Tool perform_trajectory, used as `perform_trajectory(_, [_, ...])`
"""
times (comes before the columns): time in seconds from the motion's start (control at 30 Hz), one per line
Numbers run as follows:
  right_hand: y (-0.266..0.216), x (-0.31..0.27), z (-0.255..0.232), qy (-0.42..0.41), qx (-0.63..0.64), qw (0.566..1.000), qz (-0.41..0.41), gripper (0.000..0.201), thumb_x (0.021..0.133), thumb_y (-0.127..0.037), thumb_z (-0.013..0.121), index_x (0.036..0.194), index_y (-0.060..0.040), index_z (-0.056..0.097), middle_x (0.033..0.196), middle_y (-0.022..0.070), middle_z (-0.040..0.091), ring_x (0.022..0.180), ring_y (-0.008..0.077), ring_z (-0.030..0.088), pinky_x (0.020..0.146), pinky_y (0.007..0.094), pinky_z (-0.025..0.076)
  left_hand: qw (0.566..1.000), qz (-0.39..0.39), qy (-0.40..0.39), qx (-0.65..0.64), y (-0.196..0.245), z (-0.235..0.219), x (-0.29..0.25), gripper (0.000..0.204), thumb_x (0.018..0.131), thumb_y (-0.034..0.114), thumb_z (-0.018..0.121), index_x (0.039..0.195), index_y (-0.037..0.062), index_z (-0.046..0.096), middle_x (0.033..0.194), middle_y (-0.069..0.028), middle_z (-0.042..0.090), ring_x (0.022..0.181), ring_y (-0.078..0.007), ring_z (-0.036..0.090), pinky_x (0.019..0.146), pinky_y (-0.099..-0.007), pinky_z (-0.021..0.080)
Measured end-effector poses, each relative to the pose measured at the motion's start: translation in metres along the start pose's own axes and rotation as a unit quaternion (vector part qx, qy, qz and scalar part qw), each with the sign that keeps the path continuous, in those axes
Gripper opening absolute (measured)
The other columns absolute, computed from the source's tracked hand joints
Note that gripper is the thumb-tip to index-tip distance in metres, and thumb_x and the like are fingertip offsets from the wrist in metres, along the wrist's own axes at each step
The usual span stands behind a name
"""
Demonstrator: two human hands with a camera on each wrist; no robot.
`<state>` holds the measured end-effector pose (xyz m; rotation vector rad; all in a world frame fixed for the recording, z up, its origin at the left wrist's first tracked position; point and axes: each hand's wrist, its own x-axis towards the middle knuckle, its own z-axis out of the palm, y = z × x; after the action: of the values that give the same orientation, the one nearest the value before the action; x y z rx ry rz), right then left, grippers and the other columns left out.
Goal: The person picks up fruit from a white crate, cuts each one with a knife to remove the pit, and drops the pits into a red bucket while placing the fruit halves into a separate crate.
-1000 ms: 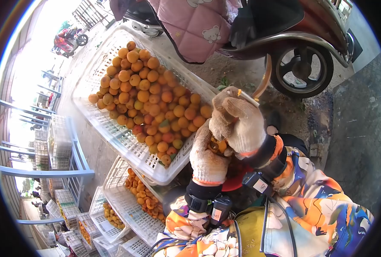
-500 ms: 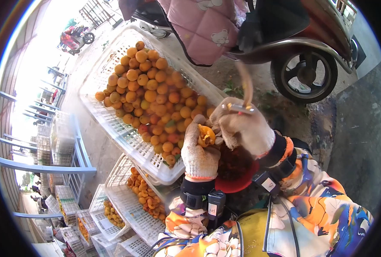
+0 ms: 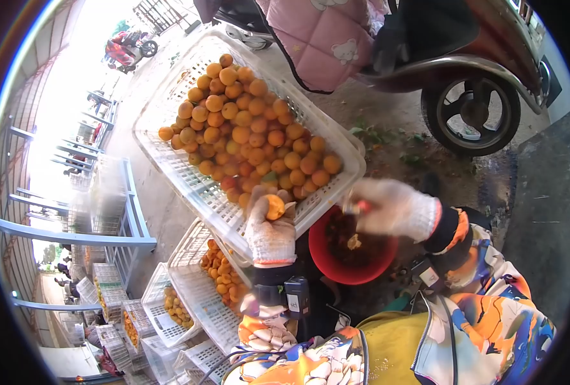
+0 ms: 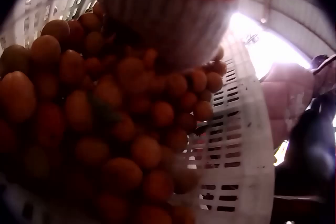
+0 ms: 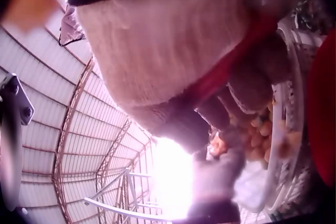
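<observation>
My left hand (image 3: 271,224), in a knitted glove, holds an orange apricot (image 3: 275,206) over the near edge of a white plastic crate (image 3: 169,176) heaped with apricots (image 3: 240,133). To its right, my gloved right hand (image 3: 394,208) is motion-blurred above a red tub (image 3: 352,277) with dark contents. It grips a tool by its red handle (image 5: 236,58); a riveted metal part (image 5: 18,98) shows in the right wrist view. A small pale orange piece (image 3: 354,242) appears over the tub. The left wrist view shows the glove's cuff (image 4: 168,14) above the fruit, its fingers hidden.
Lower crates with orange fruit (image 3: 224,276) stand at the near left, with more stacked crates (image 3: 105,192) behind a blue metal frame (image 3: 73,235). A parked scooter (image 3: 471,112) with a pink quilted cover (image 3: 317,45) is beyond the crate. Leaves (image 3: 375,135) litter the ground.
My hands, together a second ago, have parted: the left moved left with the apricot, the right moved down and over the red tub. The tub has come into fuller view.
</observation>
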<state>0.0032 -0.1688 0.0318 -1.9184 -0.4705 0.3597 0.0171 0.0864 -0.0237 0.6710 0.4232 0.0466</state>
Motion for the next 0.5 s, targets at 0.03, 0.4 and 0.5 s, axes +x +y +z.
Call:
perform_trajectory(0.03, [0.016,-0.003,-0.007,0.073,-0.053,0.995,0.039,0.018,0.086,-0.008,0.062,0.103,-0.0055,0.064,0.080,0.0016,0.061,0.072,0.0148,0.059,0.064,0.0312,0.050,0.998,0.032,-0.006,0.044,0.007,0.000,-0.006,0.028,0.092,0.016,0.062,0.119,0.0080,0.061,0.106,-0.0119,0.066,0.094,-0.0287,0.066,0.071,-0.0400,0.056])
perform_trajectory(0.4, [-0.007,-0.018,-0.052,0.353,0.565,0.742,0.073,0.029,0.098,-0.020,0.054,0.122,-0.0053,0.061,0.089,0.0058,0.065,0.060,0.0150,0.061,0.050,0.0285,0.048,0.540,0.365,0.131,0.747,0.139,-0.035,-0.046,0.044,0.093,0.008,0.057,0.136,-0.0013,0.052,0.131,-0.0182,0.060,0.119,-0.0291,0.059,0.103,-0.0355,0.046])
perform_trajectory(0.5, [0.013,-0.015,-0.033,0.253,0.543,0.785,0.156,0.030,0.098,-0.023,0.053,0.122,-0.0058,0.060,0.090,0.0075,0.065,0.063,0.0189,0.063,0.052,0.0329,0.050,0.714,0.237,-0.016,0.658,0.113,-0.017,-0.030,0.042,0.093,0.011,0.059,0.133,-0.0011,0.056,0.126,-0.0158,0.064,0.118,-0.0247,0.060,0.103,-0.0352,0.046])
